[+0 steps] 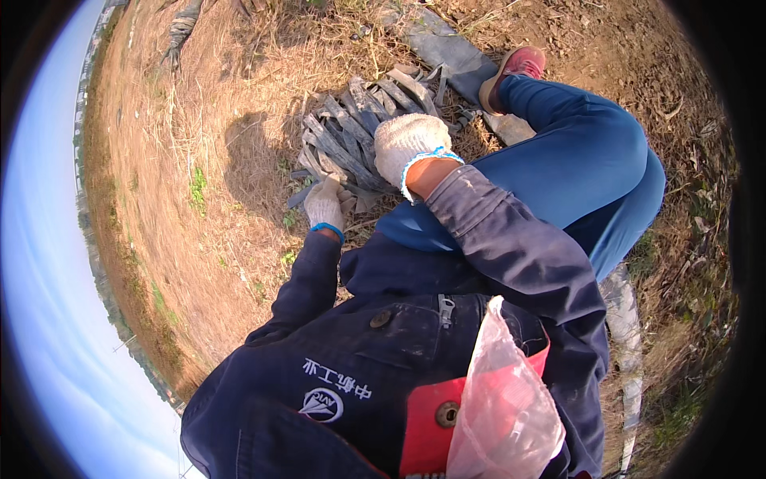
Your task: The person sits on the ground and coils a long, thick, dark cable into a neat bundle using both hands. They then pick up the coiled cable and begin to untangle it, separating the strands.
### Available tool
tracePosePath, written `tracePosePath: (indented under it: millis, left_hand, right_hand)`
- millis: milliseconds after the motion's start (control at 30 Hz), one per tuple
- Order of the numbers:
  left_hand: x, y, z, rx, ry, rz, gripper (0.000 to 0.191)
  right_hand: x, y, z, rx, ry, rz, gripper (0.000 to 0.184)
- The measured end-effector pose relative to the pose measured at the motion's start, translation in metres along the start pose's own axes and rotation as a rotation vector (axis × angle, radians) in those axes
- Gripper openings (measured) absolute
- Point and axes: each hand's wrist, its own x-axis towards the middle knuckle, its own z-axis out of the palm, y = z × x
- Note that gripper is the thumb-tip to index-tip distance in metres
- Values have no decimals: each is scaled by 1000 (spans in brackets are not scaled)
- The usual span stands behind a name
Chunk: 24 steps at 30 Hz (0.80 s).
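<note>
A bundle of dirty grey flat plastic strips, folded into many loops, lies on dry grass before me. Both hands wear off-white knitted gloves with blue cuffs. My right hand is curled into a fist against the near right side of the bundle; its fingertips are hidden beneath it. At the lower left end, my left hand has its fingers bent around the strip edges. Some strip ends stick out beside the left fingers.
A wide grey flat hose runs past my red shoe; a pale flattened strip lies behind my bent leg. Another tied bundle rests at the upper left. A translucent plastic bag hangs at my jacket pocket.
</note>
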Motion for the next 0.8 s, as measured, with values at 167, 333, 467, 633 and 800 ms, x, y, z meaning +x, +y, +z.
tracePosePath:
  millis: [167,333,467,633,800]
  left_hand:
    - [-8,-9,5,237,16,105,19]
    - [-20,-3,-12,103,-32,-83,17]
    - [-22,3,-18,240,-33,-18,17]
    - [-15,-12,8,288,-84,40,16]
    - [-18,-19,25,304,-131,73,15]
  right_hand:
    - [5,-4,14,16,55,-2,23]
    - [15,-11,28,-1,57,68,21]
    - [23,-16,26,18,-5,77,22]
    - [27,-17,25,65,36,106,25]
    - [31,-14,28,113,43,136,26]
